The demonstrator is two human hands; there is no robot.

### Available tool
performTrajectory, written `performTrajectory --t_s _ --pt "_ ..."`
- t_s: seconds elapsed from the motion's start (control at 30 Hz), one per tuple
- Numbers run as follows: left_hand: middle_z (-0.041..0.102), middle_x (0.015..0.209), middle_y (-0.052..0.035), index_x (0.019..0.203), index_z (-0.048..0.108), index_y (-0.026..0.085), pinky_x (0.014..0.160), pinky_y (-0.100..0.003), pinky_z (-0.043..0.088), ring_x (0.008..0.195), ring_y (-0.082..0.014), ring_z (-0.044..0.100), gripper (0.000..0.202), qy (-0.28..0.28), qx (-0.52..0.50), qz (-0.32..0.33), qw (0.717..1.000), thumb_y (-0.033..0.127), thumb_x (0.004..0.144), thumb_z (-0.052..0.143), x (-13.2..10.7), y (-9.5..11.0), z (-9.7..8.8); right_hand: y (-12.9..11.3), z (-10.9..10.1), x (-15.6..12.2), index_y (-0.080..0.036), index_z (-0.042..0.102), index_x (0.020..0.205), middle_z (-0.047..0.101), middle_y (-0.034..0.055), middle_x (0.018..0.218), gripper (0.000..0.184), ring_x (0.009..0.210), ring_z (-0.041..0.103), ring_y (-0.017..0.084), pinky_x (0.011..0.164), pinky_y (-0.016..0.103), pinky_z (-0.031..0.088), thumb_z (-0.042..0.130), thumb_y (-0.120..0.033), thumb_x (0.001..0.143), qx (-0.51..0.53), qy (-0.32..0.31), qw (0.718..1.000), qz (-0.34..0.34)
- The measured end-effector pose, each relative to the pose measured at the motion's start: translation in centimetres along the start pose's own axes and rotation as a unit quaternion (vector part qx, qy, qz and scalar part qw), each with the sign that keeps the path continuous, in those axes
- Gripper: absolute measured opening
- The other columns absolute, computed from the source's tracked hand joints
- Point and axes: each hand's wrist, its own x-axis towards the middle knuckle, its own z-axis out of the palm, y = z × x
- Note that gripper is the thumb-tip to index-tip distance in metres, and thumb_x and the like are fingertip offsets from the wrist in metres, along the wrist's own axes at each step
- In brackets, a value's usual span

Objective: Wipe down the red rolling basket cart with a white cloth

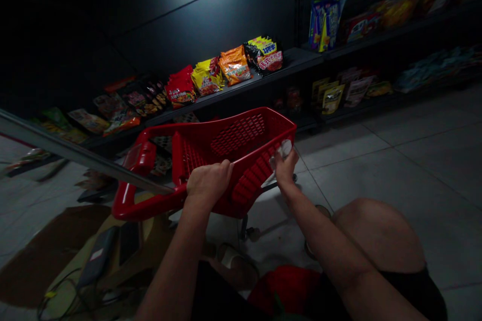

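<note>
A red plastic shopping cart (244, 155) with perforated walls stands in front of me, its handle end toward the left. My left hand (209, 180) is closed over the near rim of its basket. Against the outer near wall, close to the front corner, my right hand (286, 164) presses a crumpled white wipe or cloth (285, 148) between its fingers. I cannot make out exactly what material the white thing is. Below the basket a caster (250, 233) shows on the floor.
A dark shelf (301, 60) behind the cart bears orange packets (235, 65), red packets (181, 86) and other snacks. A metal pole (86, 155) slants across the left. Lower left, a cardboard box (48, 241) lies near dark devices (98, 251) and cables. My knee is at right.
</note>
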Motion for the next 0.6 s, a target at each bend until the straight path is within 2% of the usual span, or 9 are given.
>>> performTrajectory --t_s 0.07,0.13,0.2,0.3,0.37,0.43,0.5,0.57,0.6 --pt "0.075 0.079 -0.0108 0.094 0.066 0.020 0.062 -0.038 0.051 0.073 -0.0323 0.073 0.050 0.004 0.003 -0.001 1.000 0.041 0.101 0.020 0.1 0.0 0.0 -0.4 -0.1 -0.9 -0.016 0.037 0.142 0.045 0.0160 0.137 0.059 0.131 0.040 0.026 0.113 0.049 0.031 0.052 -0.035 0.088 0.006 -0.008 1.000 -0.012" --pt "0.075 0.080 -0.0107 0.093 0.065 0.021 0.061 -0.037 0.050 0.072 -0.0321 0.073 0.049 0.005 0.003 0.000 1.000 0.041 0.100 0.021 0.2 0.0 0.0 -1.0 -0.2 -3.9 -0.018 0.031 0.147 0.042 0.0149 0.141 0.061 0.133 0.039 0.025 0.114 0.048 0.030 0.047 -0.029 0.090 0.025 -0.050 0.998 -0.035" --pt "0.075 0.081 -0.0109 0.094 0.065 0.020 0.061 -0.037 0.050 0.073 -0.0324 0.073 0.049 0.004 0.002 -0.001 1.000 0.040 0.100 0.021 0.2 0.0 0.0 -1.7 -0.2 -8.6 -0.021 0.037 0.145 0.045 0.0121 0.138 0.057 0.130 0.043 0.024 0.112 0.045 0.034 0.046 -0.022 0.089 0.038 -0.143 0.987 -0.070" --pt "0.075 0.081 -0.0112 0.095 0.065 0.020 0.061 -0.037 0.050 0.075 -0.0331 0.073 0.049 -0.001 0.007 -0.003 1.000 0.040 0.100 0.021 0.3 -0.1 -0.1 -2.6 -0.3 -14.9 -0.030 0.057 0.131 0.052 0.0060 0.126 0.054 0.114 0.054 0.020 0.099 0.033 0.047 0.055 -0.013 0.080 0.044 -0.393 0.909 -0.135" --pt "0.075 0.080 -0.0114 0.096 0.065 0.020 0.060 -0.037 0.050 0.075 -0.0334 0.073 0.048 -0.007 0.009 -0.002 1.000 0.040 0.100 0.021 0.2 -0.2 0.0 -2.9 -0.3 -15.4 -0.031 0.065 0.120 0.053 0.0042 0.123 0.050 0.111 0.055 0.019 0.096 0.031 0.047 0.056 -0.010 0.076 0.061 -0.425 0.893 -0.132" --pt "0.075 0.081 -0.0115 0.096 0.065 0.020 0.060 -0.037 0.051 0.075 -0.0339 0.073 0.049 -0.011 0.010 -0.001 1.000 0.040 0.100 0.020 0.1 -0.4 0.0 -2.6 -0.4 -12.0 -0.028 0.071 0.107 0.055 0.0046 0.117 0.038 0.112 0.054 0.019 0.101 0.033 0.044 0.057 -0.010 0.077 0.081 -0.326 0.937 -0.094" --pt "0.075 0.081 -0.0116 0.096 0.065 0.021 0.060 -0.038 0.050 0.075 -0.0345 0.073 0.050 -0.014 0.009 -0.002 1.000 0.040 0.100 0.019 0.0 -0.5 0.0 -1.8 -0.5 -6.0 -0.023 0.072 0.098 0.059 0.0056 0.109 0.025 0.109 0.053 0.021 0.103 0.037 0.042 0.058 -0.017 0.078 0.080 -0.153 0.984 -0.038" --pt "0.075 0.081 -0.0119 0.096 0.065 0.021 0.060 -0.038 0.050 0.075 -0.0345 0.073 0.051 -0.019 0.005 -0.004 1.000 0.041 0.100 0.018 -0.2 -0.5 0.0 -0.9 -0.6 -0.1 -0.021 0.068 0.105 0.059 0.0058 0.110 0.030 0.106 0.053 0.020 0.101 0.039 0.042 0.055 -0.022 0.079 0.078 0.019 0.996 0.032" --pt "0.075 0.081 -0.0121 0.096 0.066 0.021 0.061 -0.038 0.050 0.076 -0.0343 0.073 0.052 -0.022 0.003 -0.005 1.000 0.041 0.100 0.018 -0.2 -0.5 -0.1 -0.5 -0.6 1.9 -0.020 0.067 0.110 0.058 0.0067 0.112 0.034 0.106 0.053 0.020 0.100 0.039 0.042 0.056 -0.023 0.078 0.079 0.058 0.994 0.054"
